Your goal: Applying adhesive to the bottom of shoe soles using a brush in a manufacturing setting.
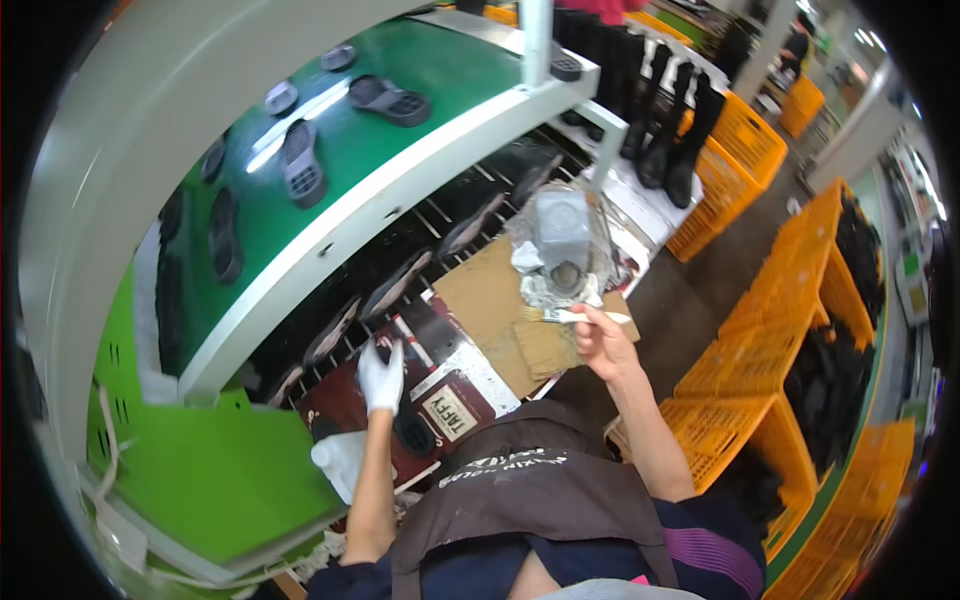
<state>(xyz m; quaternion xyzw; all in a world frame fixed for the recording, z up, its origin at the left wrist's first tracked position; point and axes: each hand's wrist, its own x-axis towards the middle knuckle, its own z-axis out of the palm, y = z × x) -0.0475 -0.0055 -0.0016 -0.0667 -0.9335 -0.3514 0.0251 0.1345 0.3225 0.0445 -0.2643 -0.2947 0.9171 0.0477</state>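
Observation:
My left hand, in a white glove, is closed on a dark piece that looks like a shoe sole, mostly hidden by the glove. Another black shoe sole lies below it on the dark red board. Between the bare fingers of my right hand is a brush with a pale handle, its bristles pointing left. Just beyond the brush stands a cloudy plastic container, with a round opening facing me and crumpled wrap around it. Brown cardboard lies between my hands.
Grey and black soles rest on a raised green belt with a white frame. Beneath it, a lower dark line carries long pieces. A white bottle is by my left forearm. Black boots and orange crates stand right.

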